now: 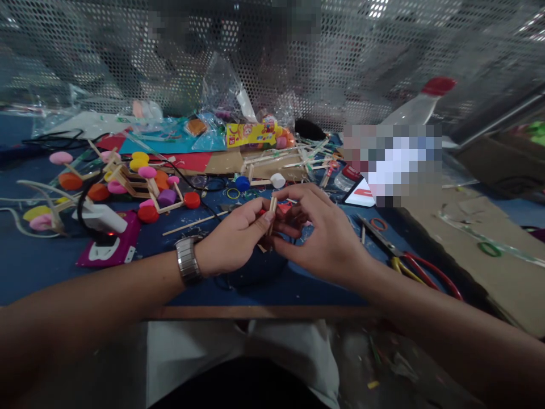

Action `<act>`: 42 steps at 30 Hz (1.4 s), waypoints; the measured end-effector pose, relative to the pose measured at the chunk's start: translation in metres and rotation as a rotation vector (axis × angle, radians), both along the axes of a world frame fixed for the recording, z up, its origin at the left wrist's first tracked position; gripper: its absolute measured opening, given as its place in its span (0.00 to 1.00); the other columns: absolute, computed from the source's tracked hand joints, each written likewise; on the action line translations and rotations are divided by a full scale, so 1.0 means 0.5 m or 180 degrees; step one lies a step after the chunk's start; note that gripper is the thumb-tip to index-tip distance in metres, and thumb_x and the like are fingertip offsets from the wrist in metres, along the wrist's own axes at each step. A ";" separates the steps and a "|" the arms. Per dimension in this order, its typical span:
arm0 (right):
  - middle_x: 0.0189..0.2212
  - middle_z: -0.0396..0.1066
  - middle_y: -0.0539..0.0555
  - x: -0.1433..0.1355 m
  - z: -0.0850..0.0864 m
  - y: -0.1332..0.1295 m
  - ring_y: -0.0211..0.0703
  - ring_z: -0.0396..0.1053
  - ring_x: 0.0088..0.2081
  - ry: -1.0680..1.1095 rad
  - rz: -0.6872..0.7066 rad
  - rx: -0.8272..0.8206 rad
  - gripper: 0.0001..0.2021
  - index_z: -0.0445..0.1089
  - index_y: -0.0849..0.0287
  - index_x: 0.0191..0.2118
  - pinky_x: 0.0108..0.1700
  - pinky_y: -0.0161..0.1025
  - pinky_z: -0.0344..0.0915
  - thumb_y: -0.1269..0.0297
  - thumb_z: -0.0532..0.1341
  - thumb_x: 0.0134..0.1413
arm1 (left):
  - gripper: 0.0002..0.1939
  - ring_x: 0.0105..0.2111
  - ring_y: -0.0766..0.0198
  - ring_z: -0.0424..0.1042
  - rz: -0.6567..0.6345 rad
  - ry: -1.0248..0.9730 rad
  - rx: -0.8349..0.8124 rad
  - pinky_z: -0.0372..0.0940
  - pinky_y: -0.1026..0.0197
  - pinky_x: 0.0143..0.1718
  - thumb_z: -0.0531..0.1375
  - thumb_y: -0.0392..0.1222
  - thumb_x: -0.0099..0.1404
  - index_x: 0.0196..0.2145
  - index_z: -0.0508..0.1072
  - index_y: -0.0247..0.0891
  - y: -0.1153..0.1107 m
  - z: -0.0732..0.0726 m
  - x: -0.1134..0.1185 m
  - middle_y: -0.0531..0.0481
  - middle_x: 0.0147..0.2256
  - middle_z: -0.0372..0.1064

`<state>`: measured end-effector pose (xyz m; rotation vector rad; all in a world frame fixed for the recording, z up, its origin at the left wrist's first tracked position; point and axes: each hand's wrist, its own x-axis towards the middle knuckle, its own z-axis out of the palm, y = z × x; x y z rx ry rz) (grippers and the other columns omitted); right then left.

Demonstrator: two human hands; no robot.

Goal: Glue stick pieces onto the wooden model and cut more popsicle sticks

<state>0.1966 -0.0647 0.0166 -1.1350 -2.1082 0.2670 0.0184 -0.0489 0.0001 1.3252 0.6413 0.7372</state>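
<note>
My left hand (pixel 236 236), with a metal watch on its wrist, pinches a small bundle of short wooden sticks (pixel 272 215) that points upward between thumb and fingers. Close against it on the right, my right hand (pixel 323 233) curls around the same sticks, its fingertips at their top and side. Something red (pixel 283 209) shows behind the fingers, partly hidden. On the blue table (pixel 315 289), a long thin stick (pixel 193 224) lies left of the hands.
Scissors (pixel 394 250) with red and yellow handles lie at the right, near cardboard (pixel 477 244). At the left stand stick models (pixel 128 182) with coloured caps and a purple power strip (pixel 113 244). Behind are a yellow package (pixel 251 134) and a red-capped bottle (pixel 413 111).
</note>
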 end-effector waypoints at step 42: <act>0.46 0.71 0.57 0.030 0.002 -0.013 0.48 0.72 0.41 -0.0011 0.0278 -0.0006 0.20 0.65 0.55 0.49 0.38 0.44 0.72 0.67 0.68 0.49 | 0.22 0.25 0.68 0.70 0.0141 0.0273 -0.0020 0.68 0.63 0.32 0.73 0.56 0.54 0.28 0.75 0.33 0.020 0.026 -0.011 0.52 0.25 0.73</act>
